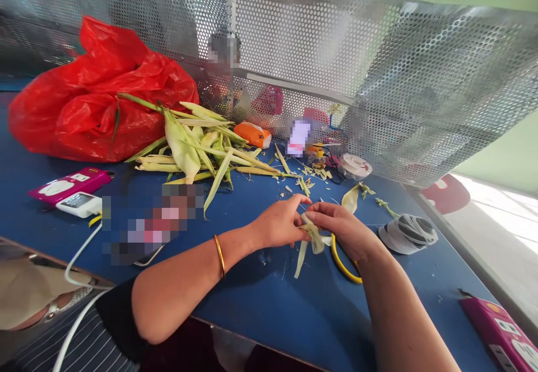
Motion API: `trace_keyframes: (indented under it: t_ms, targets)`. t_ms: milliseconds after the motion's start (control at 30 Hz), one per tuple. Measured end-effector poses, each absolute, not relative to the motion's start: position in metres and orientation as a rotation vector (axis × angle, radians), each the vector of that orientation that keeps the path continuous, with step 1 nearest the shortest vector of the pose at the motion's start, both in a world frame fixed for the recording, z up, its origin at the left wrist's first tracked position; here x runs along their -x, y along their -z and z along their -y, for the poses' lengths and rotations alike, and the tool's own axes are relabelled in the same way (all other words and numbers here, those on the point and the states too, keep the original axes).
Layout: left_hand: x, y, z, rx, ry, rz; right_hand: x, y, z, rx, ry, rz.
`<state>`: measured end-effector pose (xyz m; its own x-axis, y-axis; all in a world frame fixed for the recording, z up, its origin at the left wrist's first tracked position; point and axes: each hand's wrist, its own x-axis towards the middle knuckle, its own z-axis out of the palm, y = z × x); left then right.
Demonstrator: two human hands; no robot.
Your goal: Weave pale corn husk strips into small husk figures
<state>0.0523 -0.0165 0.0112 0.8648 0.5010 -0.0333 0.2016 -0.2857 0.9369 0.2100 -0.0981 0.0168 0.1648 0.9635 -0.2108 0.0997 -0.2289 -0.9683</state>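
My left hand (279,222) and my right hand (342,227) meet over the blue table (260,305). Both pinch a small strip of pale green corn husk (310,238) between thumb and fingers; its loose end hangs down toward the table. A yellow handle loop (341,262), perhaps scissors, lies under my right hand. A gold bangle (219,254) sits on my left wrist.
A pile of corn husks (197,148) lies at the back beside a red plastic bag (92,94). Husk scraps (305,178), an orange object (253,134), tape rolls (407,232), a pink device (69,184) and a white charger (79,204) surround the hands. A perforated metal screen (336,64) stands behind.
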Motion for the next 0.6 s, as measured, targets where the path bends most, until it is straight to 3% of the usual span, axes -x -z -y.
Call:
trace_keyframes:
  t_ms: [600]
  targets:
    - [-0.050,-0.006,0.013,-1.458,-0.116,-0.423,-0.195,-0.012,0.091,1.372,-0.928,0.839]
